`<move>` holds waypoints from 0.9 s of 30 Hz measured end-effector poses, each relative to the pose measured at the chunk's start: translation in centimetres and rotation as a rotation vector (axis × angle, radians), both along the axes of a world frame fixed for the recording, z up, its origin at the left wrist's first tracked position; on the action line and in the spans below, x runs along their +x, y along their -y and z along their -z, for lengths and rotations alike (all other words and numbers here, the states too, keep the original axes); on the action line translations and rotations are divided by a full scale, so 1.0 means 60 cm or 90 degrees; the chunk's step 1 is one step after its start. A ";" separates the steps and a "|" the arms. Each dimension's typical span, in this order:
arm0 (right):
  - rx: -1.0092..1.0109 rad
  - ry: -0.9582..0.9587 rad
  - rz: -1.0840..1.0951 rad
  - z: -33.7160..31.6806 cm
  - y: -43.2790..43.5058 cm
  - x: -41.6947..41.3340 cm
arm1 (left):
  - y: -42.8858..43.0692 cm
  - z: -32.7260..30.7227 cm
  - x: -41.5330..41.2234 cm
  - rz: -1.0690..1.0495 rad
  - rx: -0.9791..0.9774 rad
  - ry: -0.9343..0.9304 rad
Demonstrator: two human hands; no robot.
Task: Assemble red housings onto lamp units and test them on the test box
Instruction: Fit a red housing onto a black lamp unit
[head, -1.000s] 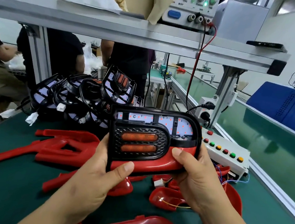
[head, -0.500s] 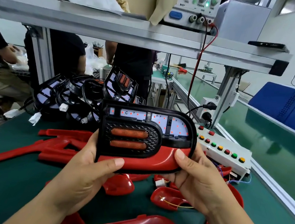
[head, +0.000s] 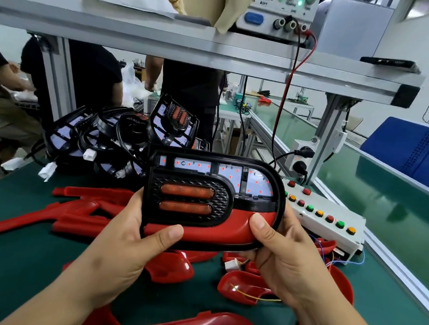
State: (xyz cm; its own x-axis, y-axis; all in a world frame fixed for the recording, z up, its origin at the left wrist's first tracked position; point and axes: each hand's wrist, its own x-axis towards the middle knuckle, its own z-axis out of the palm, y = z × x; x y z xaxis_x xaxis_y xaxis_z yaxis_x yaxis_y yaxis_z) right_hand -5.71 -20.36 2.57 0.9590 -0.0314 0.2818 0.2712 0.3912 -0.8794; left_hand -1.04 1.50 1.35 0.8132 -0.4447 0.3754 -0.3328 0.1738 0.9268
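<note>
The person is holding an assembled lamp unit [head: 213, 195] up in the middle of the frame, above the worktop [head: 8, 261], with its face turned toward the camera. The left hand [head: 125, 242] is gripping the unit's left end, its thumb curling over the lower front edge onto the red housing [head: 202, 232] that is sitting along the bottom of the black frame. The right hand [head: 285, 255] is gripping the rounded right end, its thumb pressing on the same red strip; the remaining fingers of both hands are hiding behind the unit. Two orange lenses are lying side by side in the mesh panel, and small red dots are showing on the white board along the top. A white connector [head: 231, 265] is hanging just below the unit. Loose red housings [head: 169, 266] are lying across the green worktop beneath and at the left, and a pile of black lamp units [head: 102, 140] is standing behind, at centre left. The test box [head: 329, 220], with its row of red, green and yellow buttons, is lying to the right, just behind the right hand. A power supply [head: 279, 11] is sitting on the aluminium shelf [head: 166, 40] at the top, and a green conveyor belt [head: 385, 201] is running along the right.
</note>
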 end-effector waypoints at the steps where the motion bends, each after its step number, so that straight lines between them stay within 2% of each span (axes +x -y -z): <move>1: 0.006 -0.003 0.000 0.001 0.000 0.001 | 0.001 0.001 0.002 0.002 0.001 -0.004; 7: 0.032 -0.059 -0.013 0.007 0.027 -0.001 | 0.017 0.010 0.006 0.035 -0.013 -0.061; 10: 0.048 -0.086 -0.023 0.009 0.029 0.003 | 0.007 0.003 0.003 0.056 0.035 -0.085; 12: 0.063 -0.107 0.006 0.012 0.025 0.005 | -0.017 -0.009 0.007 0.025 0.173 -0.058; 14: 0.073 -0.112 0.027 0.009 0.017 0.007 | -0.062 -0.024 0.024 -0.102 0.284 -0.021; 16: 0.095 -0.112 0.029 0.004 0.010 0.007 | -0.114 -0.038 0.047 -0.260 0.296 -0.018; 18: 0.108 -0.116 0.039 0.002 0.011 0.007 | -0.148 -0.037 0.072 -0.362 0.430 0.015; 20: 0.107 -0.111 0.040 0.003 0.015 0.005 | -0.154 -0.024 0.089 -0.345 0.617 0.028; 22: 0.090 -0.104 0.035 0.005 0.017 0.004 | -0.140 -0.004 0.099 -0.298 0.746 0.047; 24: 0.082 -0.101 0.034 0.005 0.017 0.004 | -0.127 0.009 0.105 -0.289 0.829 0.069; 27: 0.078 -0.098 0.031 0.005 0.018 0.004 | -0.117 0.012 0.105 -0.331 0.884 0.114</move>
